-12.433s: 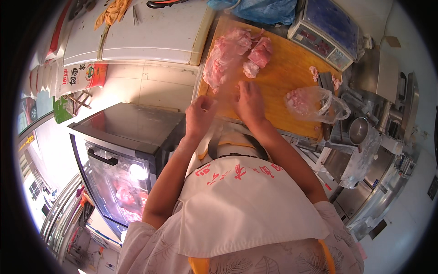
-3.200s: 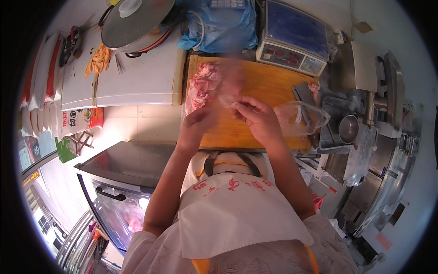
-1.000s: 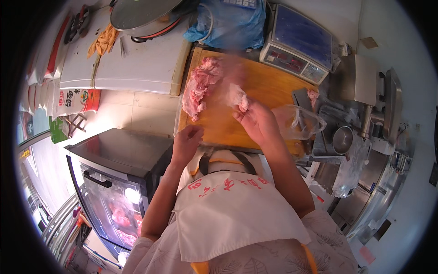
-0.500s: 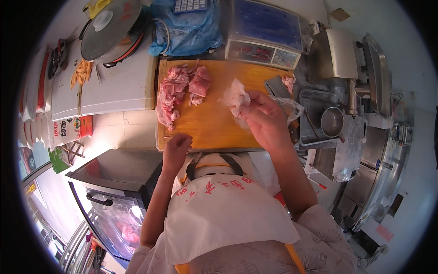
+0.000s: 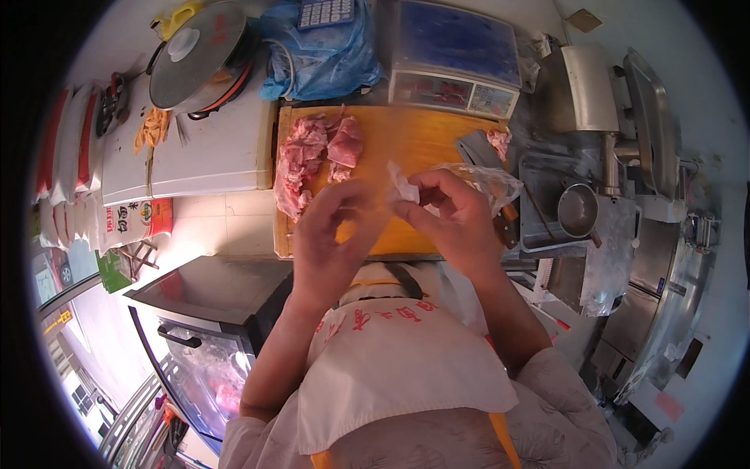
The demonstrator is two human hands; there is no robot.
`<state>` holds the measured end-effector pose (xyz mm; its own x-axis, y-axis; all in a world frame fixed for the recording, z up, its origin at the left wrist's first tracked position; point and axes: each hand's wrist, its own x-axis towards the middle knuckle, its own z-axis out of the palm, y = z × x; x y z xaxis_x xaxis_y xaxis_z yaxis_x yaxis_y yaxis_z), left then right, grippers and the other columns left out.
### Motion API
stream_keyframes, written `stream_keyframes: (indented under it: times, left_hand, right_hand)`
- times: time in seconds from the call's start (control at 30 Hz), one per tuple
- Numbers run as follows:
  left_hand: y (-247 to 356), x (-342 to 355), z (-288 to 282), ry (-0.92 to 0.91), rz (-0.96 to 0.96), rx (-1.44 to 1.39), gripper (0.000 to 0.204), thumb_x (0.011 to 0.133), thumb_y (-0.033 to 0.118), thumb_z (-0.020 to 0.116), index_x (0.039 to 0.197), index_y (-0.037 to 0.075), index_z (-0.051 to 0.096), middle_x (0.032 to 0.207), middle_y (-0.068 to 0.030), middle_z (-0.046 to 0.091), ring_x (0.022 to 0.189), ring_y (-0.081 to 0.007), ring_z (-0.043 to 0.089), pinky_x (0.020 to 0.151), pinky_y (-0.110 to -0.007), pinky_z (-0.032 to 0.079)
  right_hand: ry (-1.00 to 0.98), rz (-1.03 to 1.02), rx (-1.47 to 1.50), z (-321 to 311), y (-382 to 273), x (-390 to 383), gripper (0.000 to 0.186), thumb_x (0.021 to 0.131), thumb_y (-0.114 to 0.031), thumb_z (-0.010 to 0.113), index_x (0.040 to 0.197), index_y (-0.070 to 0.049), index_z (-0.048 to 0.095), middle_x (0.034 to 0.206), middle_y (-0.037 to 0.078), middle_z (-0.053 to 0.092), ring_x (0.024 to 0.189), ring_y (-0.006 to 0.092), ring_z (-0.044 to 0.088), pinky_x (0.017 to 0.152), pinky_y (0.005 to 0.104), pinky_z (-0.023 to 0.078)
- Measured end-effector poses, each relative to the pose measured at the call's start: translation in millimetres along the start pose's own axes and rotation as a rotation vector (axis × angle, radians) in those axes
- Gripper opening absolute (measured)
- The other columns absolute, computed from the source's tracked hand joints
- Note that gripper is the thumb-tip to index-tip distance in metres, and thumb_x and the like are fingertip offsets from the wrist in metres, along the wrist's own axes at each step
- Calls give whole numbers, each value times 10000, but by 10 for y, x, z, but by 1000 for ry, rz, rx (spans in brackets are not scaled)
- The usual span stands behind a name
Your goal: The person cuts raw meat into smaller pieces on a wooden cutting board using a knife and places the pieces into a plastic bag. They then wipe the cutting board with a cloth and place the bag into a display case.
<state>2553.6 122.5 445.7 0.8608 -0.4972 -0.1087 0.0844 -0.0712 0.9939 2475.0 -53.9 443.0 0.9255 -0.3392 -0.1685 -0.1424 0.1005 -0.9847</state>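
My right hand [image 5: 453, 215] is closed in a pinch on a crumpled white tissue [image 5: 405, 187], held above the wooden cutting board [image 5: 383, 230]. My left hand [image 5: 332, 234] is close beside the tissue, its thumb and forefinger curved; its fingertips are smeared by motion, so I cannot tell whether they touch it. Beyond my left hand, on the board's left part, lies a pile of raw pink meat [image 5: 301, 160] with a separate chunk [image 5: 344, 142] next to it. A knife's grey blade [image 5: 472, 148] rests at the board's right side, partly under a clear plastic bag [image 5: 492, 186].
A weighing scale [image 5: 453, 47] and a blue plastic bag [image 5: 328, 59] stand behind the board. To the right are a metal tray [image 5: 539, 234] holding a small pan [image 5: 576, 209], and a meat grinder [image 5: 590, 90]. A lidded pan [image 5: 195, 59] sits at far left.
My left hand has risen from the board's near edge and moved right, up to the tissue. My right hand has drawn slightly nearer to me, still pinching the tissue.
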Motion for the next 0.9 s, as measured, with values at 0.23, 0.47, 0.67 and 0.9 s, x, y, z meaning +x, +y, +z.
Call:
stream_keyframes:
  times: [0.23, 0.47, 0.67, 0.9]
  left_hand:
    - [-2, 13, 16, -23, -22, 41, 161, 898, -5, 762, 1047, -21, 700, 958, -36, 716, 877, -94, 651, 828, -259, 528]
    - [-74, -21, -68, -24, -27, 125, 153, 875, -51, 730, 1005, -1, 664, 927, -14, 685, 816, -81, 635, 784, -242, 533]
    - [-143, -44, -172, -17, -56, 136, 154, 875, -52, 705, 1011, -4, 651, 911, -10, 673, 806, -73, 628, 752, -245, 532]
    - [-202, -60, -273, -59, -78, 33, 153, 872, -77, 677, 1014, -19, 660, 933, -20, 671, 841, -78, 626, 776, -242, 523]
  right_hand:
    - [41, -94, -279, 102, 11, -65, 234, 837, -23, 833, 1014, -20, 681, 900, 25, 697, 828, 93, 670, 762, 261, 534]
    - [18, -42, -284, 202, 75, -105, 220, 836, -24, 834, 955, -19, 649, 865, 15, 676, 775, 83, 634, 728, 246, 515]
    - [-62, 108, -84, 245, 57, -113, 196, 889, -36, 798, 985, -11, 630, 902, 15, 679, 815, 89, 651, 754, 243, 512]
    - [-75, 285, 293, 307, 132, -129, 152, 909, -31, 739, 966, 12, 605, 881, 64, 694, 841, 115, 692, 768, 250, 539]
